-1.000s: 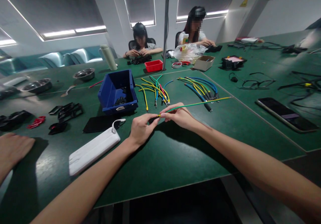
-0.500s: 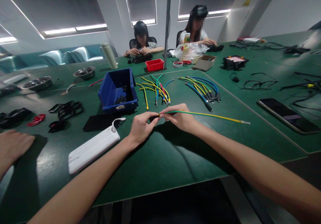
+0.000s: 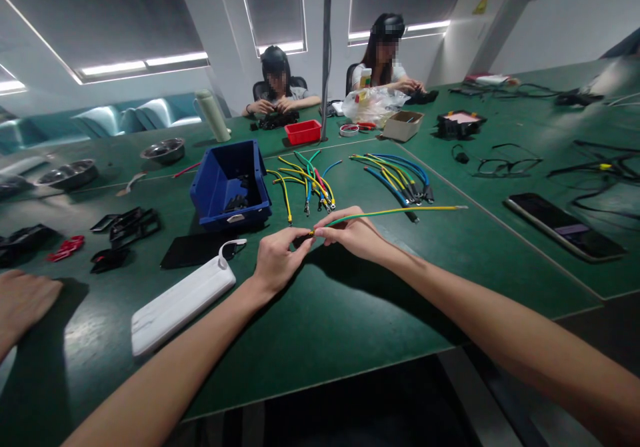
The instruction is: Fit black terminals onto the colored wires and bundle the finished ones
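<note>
A yellow-green cable runs rightward from the fingers of my right hand, which is closed on it near one end. Its far tip, pale and thin, sticks out over the table. My left hand pinches a small black sleeve against that cable end. The fingertips of both hands meet there, and how far the sleeve covers the end is hidden. Beyond my hands lies a loose pile of yellow, green, blue and red cables with metal terminals. To its right is a bundle of cables with black sleeves on their ends.
A blue bin with small black parts stands left of the cables. Nearer are a white power bank and a black flat object. A phone lies right. Another person's hand rests at far left; two people sit across the table.
The free end of the yellow-green cable has swung upward, away from me. Both hands still meet at its other end. The whole view has shifted slightly.
</note>
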The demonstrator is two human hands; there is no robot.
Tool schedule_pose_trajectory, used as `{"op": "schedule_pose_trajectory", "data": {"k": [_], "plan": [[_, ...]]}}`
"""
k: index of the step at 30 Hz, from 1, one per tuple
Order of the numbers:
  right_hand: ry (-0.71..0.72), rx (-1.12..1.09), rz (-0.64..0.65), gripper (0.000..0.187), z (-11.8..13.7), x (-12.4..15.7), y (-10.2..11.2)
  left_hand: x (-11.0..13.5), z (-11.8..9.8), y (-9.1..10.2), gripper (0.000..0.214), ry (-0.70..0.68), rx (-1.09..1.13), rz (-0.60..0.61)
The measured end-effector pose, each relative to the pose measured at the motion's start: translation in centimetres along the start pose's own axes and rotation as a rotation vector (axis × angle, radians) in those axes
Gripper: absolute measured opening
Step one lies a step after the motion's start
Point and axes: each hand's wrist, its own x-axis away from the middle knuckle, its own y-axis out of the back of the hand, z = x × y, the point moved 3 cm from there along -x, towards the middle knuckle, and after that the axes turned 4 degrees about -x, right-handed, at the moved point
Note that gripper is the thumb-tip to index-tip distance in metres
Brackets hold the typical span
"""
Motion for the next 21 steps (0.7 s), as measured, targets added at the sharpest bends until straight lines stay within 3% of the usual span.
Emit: {"op": "schedule_pose_trajectory", "data": {"k": [21], "plan": [[-0.084,-0.141,0.07,0.028,-0.54,-0.46,0.36,0.28,-0.57,0.16,0.015,-0.119,-0.039,-0.051]]}}
